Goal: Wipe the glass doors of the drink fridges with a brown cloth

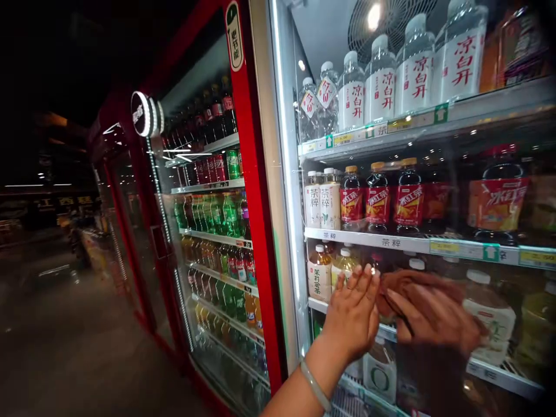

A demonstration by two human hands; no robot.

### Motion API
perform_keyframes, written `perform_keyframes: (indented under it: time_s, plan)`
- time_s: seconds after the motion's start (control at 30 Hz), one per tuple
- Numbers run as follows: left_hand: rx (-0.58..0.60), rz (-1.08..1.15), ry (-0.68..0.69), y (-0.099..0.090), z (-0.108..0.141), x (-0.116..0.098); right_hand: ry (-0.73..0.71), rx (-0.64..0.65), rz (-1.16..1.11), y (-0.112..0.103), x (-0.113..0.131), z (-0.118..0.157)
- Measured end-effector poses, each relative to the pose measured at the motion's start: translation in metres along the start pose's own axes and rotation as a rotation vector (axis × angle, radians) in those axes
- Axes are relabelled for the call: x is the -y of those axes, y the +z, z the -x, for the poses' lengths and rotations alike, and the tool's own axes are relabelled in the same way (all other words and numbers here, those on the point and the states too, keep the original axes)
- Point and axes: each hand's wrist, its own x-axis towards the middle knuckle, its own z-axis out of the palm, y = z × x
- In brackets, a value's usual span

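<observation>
My left hand (354, 313), with a pale bangle (315, 385) on the wrist, lies with its fingers stretched upward against the glass door of the drinks cooler. Just right of it, my right hand (447, 318) is blurred by motion. Its fingers are bent over a crumpled brown cloth (399, 289) at the glass. The dark area below the right hand is too unclear to make out. Behind the hands stand a jasmine tea bottle (319, 275), a pale yellow bottle (344, 263) and a larger white-labelled bottle (490, 315).
Clear water bottles (419, 63) line the top shelf, and red-labelled iced tea bottles (377, 197) stand on the shelf below. A bright light strip (284, 145) runs up the cooler's left edge. To the left are red-framed coolers (256, 202) and a dark floor (87, 347).
</observation>
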Motion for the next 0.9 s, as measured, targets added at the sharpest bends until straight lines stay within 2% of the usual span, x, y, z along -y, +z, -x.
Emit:
perform_keyframes:
  time_s: [0.07,0.17,0.27,0.33,0.4,0.53,0.6,0.7,0.83,0.9]
  plan:
    - [0.021,0.013,0.012,-0.009,0.011,0.023,-0.026,0.002,0.014,0.019,0.033,0.007]
    - [-0.025,-0.012,-0.033,-0.034,0.017,0.063,-0.104,0.05,-0.036,0.051,0.074,-0.017]
    - [-0.129,-0.051,-0.029,-0.061,0.007,0.103,-0.095,0.059,-0.051,0.074,0.093,-0.058]
    - [-0.183,-0.06,-0.023,-0.073,-0.001,0.123,-0.076,0.011,-0.012,0.081,0.1,-0.072]
    - [-0.222,-0.056,-0.021,-0.075,-0.004,0.138,-0.074,-0.002,0.02,0.083,0.107,-0.068]
    - [-0.29,-0.023,0.033,-0.06,0.002,0.158,-0.139,0.077,-0.031,0.09,0.127,-0.04]
    - [-0.325,-0.024,0.019,-0.058,0.0,0.166,-0.18,0.102,-0.08,0.097,0.137,-0.044]
    - [-0.386,-0.071,-0.053,-0.075,-0.02,0.179,-0.243,0.094,-0.125,0.113,0.15,-0.088]
    - [-0.451,-0.149,-0.104,-0.125,-0.071,0.198,-0.334,0.085,-0.108,0.137,0.159,-0.175]
    - [-0.464,-0.188,-0.128,-0.147,-0.093,0.205,-0.343,0.08,-0.063,0.145,0.162,-0.206]
